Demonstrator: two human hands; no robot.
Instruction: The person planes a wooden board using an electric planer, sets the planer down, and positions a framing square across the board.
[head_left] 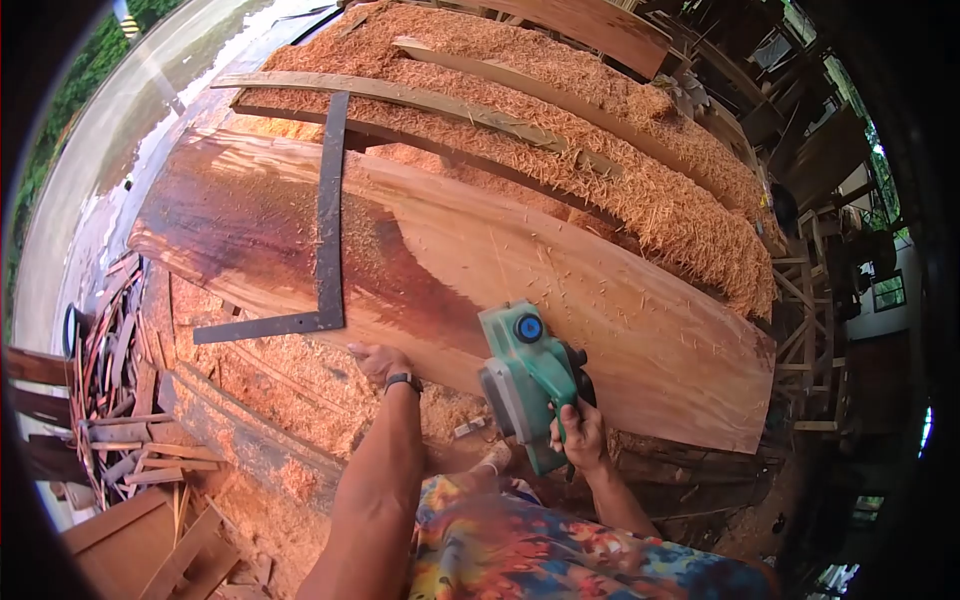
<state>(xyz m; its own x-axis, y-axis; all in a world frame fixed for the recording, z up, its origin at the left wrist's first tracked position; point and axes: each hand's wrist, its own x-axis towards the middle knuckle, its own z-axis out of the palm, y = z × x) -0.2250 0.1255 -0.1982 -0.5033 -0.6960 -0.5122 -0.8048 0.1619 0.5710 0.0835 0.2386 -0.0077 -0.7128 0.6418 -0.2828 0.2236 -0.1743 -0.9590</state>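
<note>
A wide wooden board lies slantwise in front of me, partly dark reddish brown and partly pale. My right hand is wrapped round the handle of a green electric planer, which sits over the board's near edge. At that same edge, further left, my left hand rests against the wood with its fingers stretched leftward; their undersides are hidden. A dark metal carpenter's square lies across the board, its short arm sticking out past the near edge.
Orange shavings are heaped beyond the board, with long timber strips lying among them. Scrap wood sticks are piled at the left. Wooden framing stands at the right. More sawdust covers the near side.
</note>
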